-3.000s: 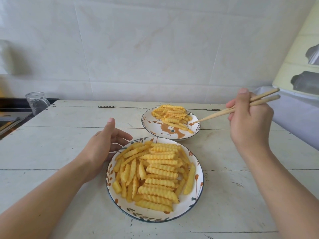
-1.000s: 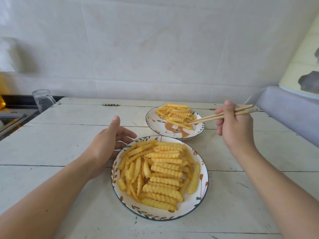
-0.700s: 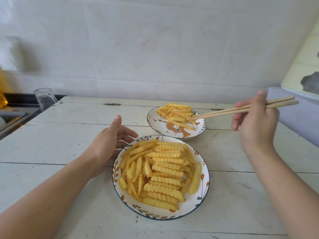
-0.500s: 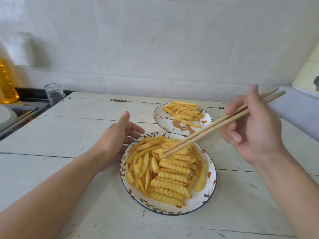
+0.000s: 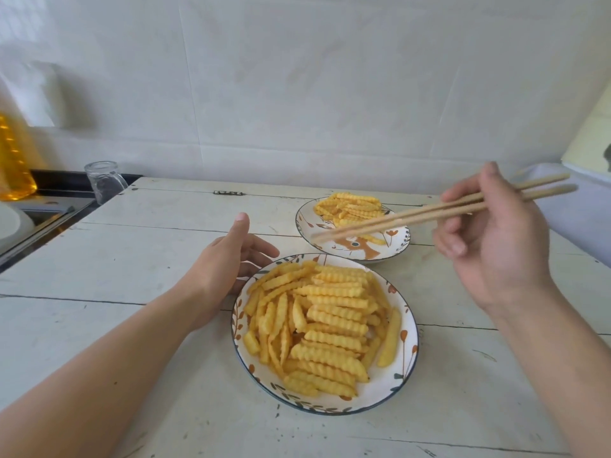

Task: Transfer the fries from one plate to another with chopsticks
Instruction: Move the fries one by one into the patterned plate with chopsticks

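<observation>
A large leaf-patterned plate (image 5: 408, 357) near me is heaped with crinkle-cut fries (image 5: 322, 320). A smaller plate (image 5: 398, 244) with an orange animal drawing stands behind it and carries a smaller heap of fries (image 5: 348, 206). My right hand (image 5: 496, 239) grips wooden chopsticks (image 5: 426, 211). Their tips hover in the air over the small plate's near left rim, with no fry between them. My left hand (image 5: 224, 262) rests open on the table against the large plate's far left rim.
The white plank table (image 5: 132, 259) runs to a tiled wall. A clear glass jar (image 5: 104, 186) stands at the table's far left corner beside a dark counter with a yellow bottle (image 5: 13, 160). A grey covered object (image 5: 582, 206) lies at the right edge.
The chopstick tips have lifted off the large plate's fries and swung back over the small plate, holding no fry. My right hand rose a little. My left hand stayed put.
</observation>
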`<state>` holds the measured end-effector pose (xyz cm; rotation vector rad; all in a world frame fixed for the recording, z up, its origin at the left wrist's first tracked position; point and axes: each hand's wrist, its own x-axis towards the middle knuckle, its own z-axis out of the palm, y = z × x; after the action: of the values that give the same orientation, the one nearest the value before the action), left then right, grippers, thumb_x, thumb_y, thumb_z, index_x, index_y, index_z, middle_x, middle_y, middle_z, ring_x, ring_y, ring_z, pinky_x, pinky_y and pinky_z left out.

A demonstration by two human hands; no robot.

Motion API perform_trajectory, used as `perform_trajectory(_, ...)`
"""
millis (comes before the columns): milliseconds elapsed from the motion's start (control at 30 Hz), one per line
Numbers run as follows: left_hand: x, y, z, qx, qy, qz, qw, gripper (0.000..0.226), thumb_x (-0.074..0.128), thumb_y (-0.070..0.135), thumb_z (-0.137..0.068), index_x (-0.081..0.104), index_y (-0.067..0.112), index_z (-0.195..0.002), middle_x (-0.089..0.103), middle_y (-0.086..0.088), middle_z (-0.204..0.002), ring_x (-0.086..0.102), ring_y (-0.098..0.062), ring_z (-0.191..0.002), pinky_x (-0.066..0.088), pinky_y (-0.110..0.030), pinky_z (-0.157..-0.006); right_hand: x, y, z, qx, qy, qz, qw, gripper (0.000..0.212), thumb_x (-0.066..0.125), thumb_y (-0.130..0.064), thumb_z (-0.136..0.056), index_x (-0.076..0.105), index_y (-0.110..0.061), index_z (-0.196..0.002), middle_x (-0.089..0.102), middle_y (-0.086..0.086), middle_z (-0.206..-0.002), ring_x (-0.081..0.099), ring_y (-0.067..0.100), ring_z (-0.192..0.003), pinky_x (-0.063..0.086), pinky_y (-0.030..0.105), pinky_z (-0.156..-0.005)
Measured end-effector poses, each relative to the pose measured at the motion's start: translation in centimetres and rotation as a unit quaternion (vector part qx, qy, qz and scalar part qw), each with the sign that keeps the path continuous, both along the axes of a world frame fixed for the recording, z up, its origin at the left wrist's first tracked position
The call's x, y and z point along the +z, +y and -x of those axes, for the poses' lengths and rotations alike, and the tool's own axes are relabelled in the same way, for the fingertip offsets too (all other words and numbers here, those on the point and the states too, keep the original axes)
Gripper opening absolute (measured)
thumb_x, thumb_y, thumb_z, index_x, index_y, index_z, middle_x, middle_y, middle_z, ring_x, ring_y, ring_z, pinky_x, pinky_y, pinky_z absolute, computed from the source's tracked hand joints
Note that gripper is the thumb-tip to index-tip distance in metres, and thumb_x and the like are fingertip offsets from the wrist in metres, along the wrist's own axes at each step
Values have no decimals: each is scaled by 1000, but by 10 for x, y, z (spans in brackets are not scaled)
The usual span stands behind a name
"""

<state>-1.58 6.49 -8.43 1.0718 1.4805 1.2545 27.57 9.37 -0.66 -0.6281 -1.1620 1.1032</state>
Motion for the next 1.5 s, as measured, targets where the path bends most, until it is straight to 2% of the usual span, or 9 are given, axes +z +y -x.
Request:
perform_trajectory(133, -2, 0, 2, -4, 4, -2, 1000, 79, 24, 68, -104, 80, 14, -91, 73, -21, -106, 67, -30, -87, 51, -48, -87, -16, 21, -14, -211, -149, -60, 964, 43, 46, -38, -104, 63, -23, -67, 51, 5, -55, 44, 18, -42, 35, 27, -43)
perform_trajectory(333, -3, 2, 2, -7, 4, -3, 1000, 79, 23, 68, -104, 80, 15, -90, 74, -18, -102, 68, -28, -86, 51, -49, -88, -32, 28, -7, -188, -240, -88, 948, 40, 45, -46, -101, 65, -20, -78, 55, -2, -56, 51, 17, -43, 46, 37, -47)
perform_trajectory(500, -4, 2, 2, -4, 4, -2, 1000, 80, 23, 67, -104, 80, 13, -92, 74, -20, -104, 69, -29, -87, 51, -49, -88, -37, 34, -6, -194, -280, -76, 937, 38, 46, -41, -104, 65, -23, -76, 54, -3, -55, 50, 16, -42, 46, 35, -47)
perform_trajectory(700, -3, 2, 2, -1, 5, -3, 1000, 80, 23, 68, -104, 80, 13, -94, 75, -19, -104, 69, -30, -88, 51, -49, -89, -28, 31, -10, -199, -212, -50, 956, 45, 44, -34, -107, 63, -12, -73, 51, 10, -55, 46, 15, -40, 40, 24, -40)
perform_trajectory(900, -5, 4, 3, -4, 8, -2, 1000, 79, 23, 68, -104, 80, 15, -92, 75, -12, -94, 69, -27, -86, 50, -47, -84, -36, 35, -6, -178, -245, -43, 952, 44, 44, -38, -106, 65, -14, -76, 54, 2, -54, 50, 18, -40, 42, 26, -42)
perform_trajectory(1033, -3, 3, 2, -2, 2, 2, 1000, 79, 23, 68, -104, 81, 15, -91, 74, -14, -98, 68, -29, -87, 51, -48, -85, -21, 29, -6, -187, -148, -41, 970, 54, 36, -39, -108, 61, -13, -67, 50, 1, -47, 43, 20, -35, 36, 25, -40)
perform_trajectory(1167, -1, 2, 0, -1, 2, 1, 1000, 79, 23, 67, -105, 79, 10, -96, 74, -12, -93, 68, -26, -82, 51, -45, -82, 3, 7, -6, -47, -4, 8, 999, 64, 36, -47, -106, 59, -18, -53, 43, 6, -45, 33, 17, -32, 27, 21, -42)
perform_trajectory(1333, 0, 1, -1, -2, -1, 8, 1000, 79, 24, 67, -104, 79, 12, -96, 75, -8, -90, 67, -26, -81, 49, -44, -80, 11, -18, 1, 134, -51, 0, 990, 62, 33, -53, -97, 59, -15, -55, 38, 9, -44, 31, 12, -25, 29, 15, -42)
perform_trajectory(1500, 0, 1, 0, 0, -2, 10, 1000, 79, 24, 67, -105, 79, 11, -97, 75, -10, -91, 68, -27, -82, 49, -44, -80, 9, -24, 5, 168, -69, -13, 983, 60, 34, -54, -93, 59, -13, -56, 38, 10, -43, 32, 11, -25, 34, 16, -43)
